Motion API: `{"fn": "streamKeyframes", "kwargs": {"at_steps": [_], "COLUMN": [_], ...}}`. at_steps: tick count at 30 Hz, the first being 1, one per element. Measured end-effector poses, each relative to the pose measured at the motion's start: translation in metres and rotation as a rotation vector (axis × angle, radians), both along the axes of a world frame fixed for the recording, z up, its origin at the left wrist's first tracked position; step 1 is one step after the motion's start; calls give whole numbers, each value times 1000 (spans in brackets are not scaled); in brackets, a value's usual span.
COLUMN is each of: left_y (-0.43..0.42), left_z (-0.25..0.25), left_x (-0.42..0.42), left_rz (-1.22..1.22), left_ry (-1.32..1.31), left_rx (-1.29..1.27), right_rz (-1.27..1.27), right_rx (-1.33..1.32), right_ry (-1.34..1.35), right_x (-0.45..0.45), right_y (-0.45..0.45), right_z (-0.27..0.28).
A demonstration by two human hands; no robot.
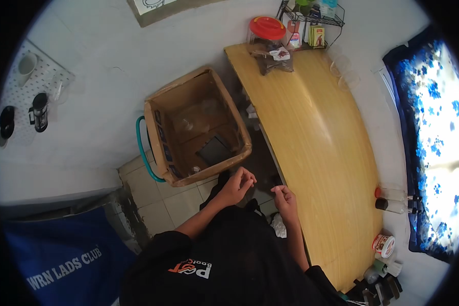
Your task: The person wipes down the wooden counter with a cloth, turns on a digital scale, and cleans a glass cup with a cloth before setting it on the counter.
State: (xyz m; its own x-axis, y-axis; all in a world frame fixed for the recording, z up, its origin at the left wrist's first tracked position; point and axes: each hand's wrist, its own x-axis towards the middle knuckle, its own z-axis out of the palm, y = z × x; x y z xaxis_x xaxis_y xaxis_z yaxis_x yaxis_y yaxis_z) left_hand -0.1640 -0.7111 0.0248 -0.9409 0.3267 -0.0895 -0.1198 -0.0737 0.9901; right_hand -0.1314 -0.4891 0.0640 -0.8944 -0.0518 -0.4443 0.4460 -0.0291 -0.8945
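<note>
My left hand (238, 186) is closed in front of my body, its fingers curled and the fingertips near the thumb. A short gap to the right, my right hand (285, 199) is also closed, thumb and forefinger pinched toward the left hand. Anything in either pinch is too small to make out. Just beyond my left hand stands an open cardboard box (233, 160), tilted in view. Inside lie a dark flat rectangular object (215, 151) and a small pale scrap (196, 169). My right hand is beside the near edge of the wooden table (321, 168).
A red-lidded jar (268, 29) and a dark packet (275, 61) stand at the table's far end, by a wire rack (316, 19). Bottles (391, 205) and a tub (384, 245) line the right side. A teal hoop handle (142, 148) is left of the box.
</note>
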Motion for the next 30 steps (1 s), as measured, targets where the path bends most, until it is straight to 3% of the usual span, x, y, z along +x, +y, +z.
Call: {"fn": "streamKeyframes", "kwargs": {"at_steps": [14, 18, 25, 30], "left_y": [-65, -62, -42, -20], "left_z": [-59, -60, -64, -52], "left_x": [-36, -37, -57, -71], "left_rz": [-111, -160, -153, -109], "left_ry": [-152, -130, -75, 20], "left_rx": [19, -144, 10, -31], "right_rz": [-84, -107, -194, -289], "right_rx": [135, 143, 120, 80], "right_ry": [-65, -73, -77, -3], "right_x": [-49, -48, -39, -11], "right_y": [-59, -66, -58, -23], "right_z": [-3, -6, -2, -3]}}
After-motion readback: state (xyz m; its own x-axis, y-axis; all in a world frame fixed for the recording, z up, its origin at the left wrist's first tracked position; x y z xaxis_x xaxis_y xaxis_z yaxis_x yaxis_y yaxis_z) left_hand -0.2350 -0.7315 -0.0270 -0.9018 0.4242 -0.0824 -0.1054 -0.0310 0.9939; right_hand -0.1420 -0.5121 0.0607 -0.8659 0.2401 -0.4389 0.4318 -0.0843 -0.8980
